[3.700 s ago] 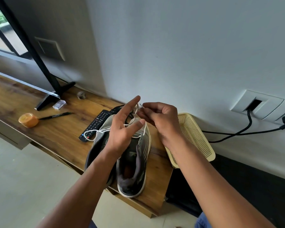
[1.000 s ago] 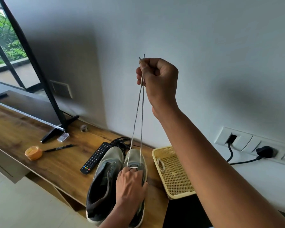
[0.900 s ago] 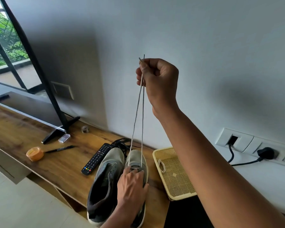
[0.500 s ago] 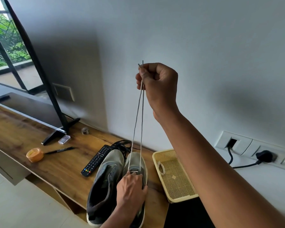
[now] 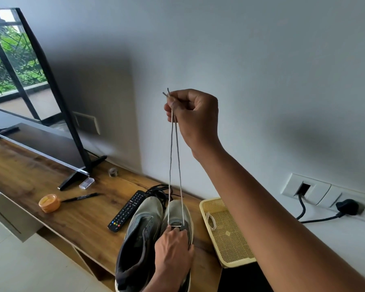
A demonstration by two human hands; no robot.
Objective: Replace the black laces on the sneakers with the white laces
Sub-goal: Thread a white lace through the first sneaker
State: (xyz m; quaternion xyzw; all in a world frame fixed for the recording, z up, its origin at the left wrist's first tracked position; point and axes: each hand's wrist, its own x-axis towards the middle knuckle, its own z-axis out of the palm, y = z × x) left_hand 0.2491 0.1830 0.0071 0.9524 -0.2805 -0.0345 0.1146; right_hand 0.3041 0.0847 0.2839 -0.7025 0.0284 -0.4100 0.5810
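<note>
the right hand (image 5: 195,114) is up high and pinches both ends of the white lace (image 5: 175,161) in curled fingers. the lace runs down tight to the right shoe (image 5: 178,211) on the shelf (image 5: 30,175). the left hand (image 5: 173,251) presses down on that shoe, fingers bent over it. the left shoe (image 5: 139,232) sits touching it. black laces (image 5: 158,189) lie behind the shoes, by the remote (image 5: 126,210). another white lace (image 5: 211,220) lies in the basket (image 5: 236,264).

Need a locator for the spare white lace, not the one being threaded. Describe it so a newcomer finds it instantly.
Start at the wooden shelf along the wall; at its right end sits a yellow mesh basket. The spare white lace lies coiled against the basket's left inner wall. Unlike the white lace stretched up from the sneaker, it is loose, untouched, and inside the basket.
</note>
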